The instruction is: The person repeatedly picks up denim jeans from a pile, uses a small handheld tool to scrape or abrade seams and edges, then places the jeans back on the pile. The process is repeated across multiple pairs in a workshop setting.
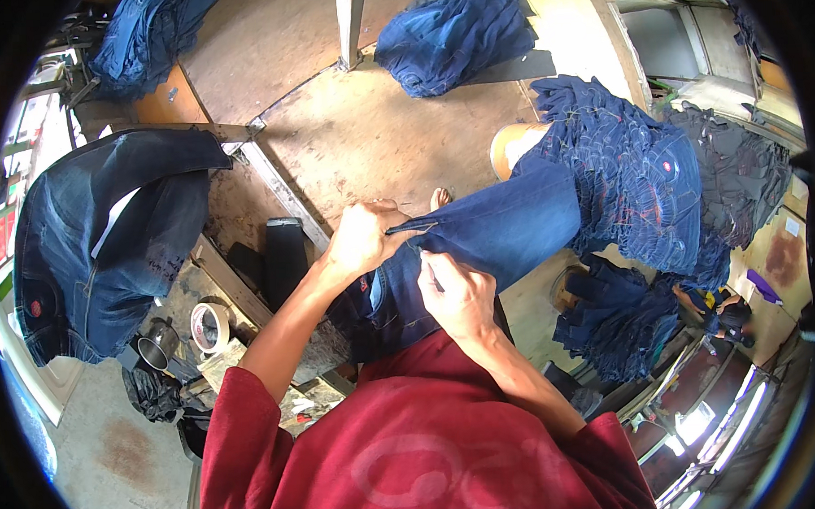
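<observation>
In the head view, pale, faded lettering [410,470] ran in large shapes across the dark red cloth shirt [377,417] worn by the person, without being clear enough to make out fully. A small round red label [688,165] sat on the big crumpled heap of dark blue denim [633,170] at the right, and another red patch [35,309] marked the dark navy denim trousers [147,237] draped at the far left. A tiny red mark [365,284] also showed beside the left forearm; it was too small to read.

The medium-blue denim garment [523,219] lay in front of the person's body, stretching from between the hands toward the heap at the right. The left hand [364,241] was closed firmly on its folded edge, fingers wrapped over the cloth. The right hand [461,302] was just beside that edge, on the nearer side, its fingers curled in and its thumb and fingertips brought together; whether a thread or anything else small was between them could not be told.

To the left, a cream ring-shaped roll of tape [210,328] stood near a grey metal cup [157,344]. Another bundle of dark blue denim [612,319] lay below the heap.
</observation>
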Available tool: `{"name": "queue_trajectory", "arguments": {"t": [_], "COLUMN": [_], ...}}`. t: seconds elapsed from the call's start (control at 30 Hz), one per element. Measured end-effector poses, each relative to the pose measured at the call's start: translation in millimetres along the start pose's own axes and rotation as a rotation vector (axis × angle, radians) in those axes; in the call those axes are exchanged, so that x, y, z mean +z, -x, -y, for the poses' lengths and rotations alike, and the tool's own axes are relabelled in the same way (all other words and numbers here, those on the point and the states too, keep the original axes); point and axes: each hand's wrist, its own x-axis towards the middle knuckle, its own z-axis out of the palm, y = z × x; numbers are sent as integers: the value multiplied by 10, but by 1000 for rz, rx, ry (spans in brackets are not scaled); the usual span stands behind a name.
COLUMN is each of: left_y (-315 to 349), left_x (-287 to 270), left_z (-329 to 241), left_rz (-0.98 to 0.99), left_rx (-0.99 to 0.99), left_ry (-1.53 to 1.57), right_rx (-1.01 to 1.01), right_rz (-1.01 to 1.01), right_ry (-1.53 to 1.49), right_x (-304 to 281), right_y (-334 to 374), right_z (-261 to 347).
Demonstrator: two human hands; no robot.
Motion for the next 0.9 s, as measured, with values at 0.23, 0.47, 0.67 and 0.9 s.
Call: {"name": "queue_trajectory", "arguments": {"t": [0.23, 0.47, 0.67, 0.9], "left_y": [-2, 8, 12, 11], "left_x": [5, 28, 44, 50], "left_z": [-3, 0, 6, 3], "left_rz": [-43, -73, -67, -86], "left_rx": [20, 53, 41, 19], "left_ry": [-29, -28, -26, -21], "right_rx": [-42, -14, -4, -59], "right_rz": [163, 46, 195, 44], "right_ry": [177, 45, 140, 130], "right_x": [-49, -33, -72, 10], "right_y": [20, -27, 1, -13], "right_z": [-8, -29, -37, -48]}}
